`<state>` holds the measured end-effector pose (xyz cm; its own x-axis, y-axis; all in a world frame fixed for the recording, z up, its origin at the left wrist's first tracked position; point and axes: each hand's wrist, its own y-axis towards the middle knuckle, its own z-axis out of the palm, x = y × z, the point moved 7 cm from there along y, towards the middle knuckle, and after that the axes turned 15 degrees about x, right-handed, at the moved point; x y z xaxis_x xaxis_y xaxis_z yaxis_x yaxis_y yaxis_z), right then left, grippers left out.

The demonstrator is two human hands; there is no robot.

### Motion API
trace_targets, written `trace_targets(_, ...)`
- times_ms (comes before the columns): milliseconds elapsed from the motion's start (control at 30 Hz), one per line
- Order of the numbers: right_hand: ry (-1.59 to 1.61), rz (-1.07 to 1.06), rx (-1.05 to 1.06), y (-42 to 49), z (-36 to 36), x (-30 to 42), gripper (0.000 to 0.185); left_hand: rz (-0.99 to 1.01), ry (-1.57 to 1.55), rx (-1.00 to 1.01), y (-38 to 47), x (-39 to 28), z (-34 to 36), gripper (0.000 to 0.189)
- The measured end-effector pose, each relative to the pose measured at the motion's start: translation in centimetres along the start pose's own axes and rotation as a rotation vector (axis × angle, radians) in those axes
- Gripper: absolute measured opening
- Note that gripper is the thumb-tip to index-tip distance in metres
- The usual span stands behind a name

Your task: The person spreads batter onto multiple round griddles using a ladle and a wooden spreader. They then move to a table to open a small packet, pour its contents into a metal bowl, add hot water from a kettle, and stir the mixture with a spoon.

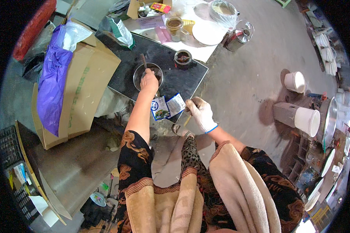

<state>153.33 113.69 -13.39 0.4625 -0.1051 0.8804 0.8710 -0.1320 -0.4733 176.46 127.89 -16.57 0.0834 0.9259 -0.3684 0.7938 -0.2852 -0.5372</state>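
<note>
My bare left hand (pixel 149 81) is closed around a utensil with a brown handle (pixel 143 59), above a round metal pot (pixel 136 76) on a black-topped table (pixel 119 77). The utensil's lower end is hidden by my hand and the pot. My right hand (pixel 200 113), in a white knit glove with a blue cuff edge, is curled beside the table's near corner. Its fingertips are close to a printed food packet (pixel 176 104); whether they pinch something is unclear. Another packet (pixel 160 109) with a picture of food lies alongside. A glass jar (pixel 183 59) with dark contents stands farther back.
Behind are a glass mug (pixel 174 27) of brown contents, a white round lid (pixel 209 33) and a plastic-lined bucket (pixel 222 11). A metal flask (pixel 238 39) stands beyond the table edge. Left is a large cardboard box (pixel 86 87); white buckets (pixel 307 121) stand right.
</note>
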Motion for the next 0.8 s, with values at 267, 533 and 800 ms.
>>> trace_targets(267,-0.085,-0.03,-0.008,0.1,-1.3,1.7,0.031,-0.005,0.097,-0.034,-0.2,-0.4,0.8,0.027)
trace_targets(533,0.017,-0.037,-0.028,-0.4,-1.2,0.8,0.03,-0.054,0.054,-0.04,-1.0,-1.0,-0.6,0.027)
trace_targets(800,0.049,-0.061,0.001,0.0,-1.5,0.1,0.027,-0.063,0.064,-0.034,-2.2,-1.4,-1.6,0.029)
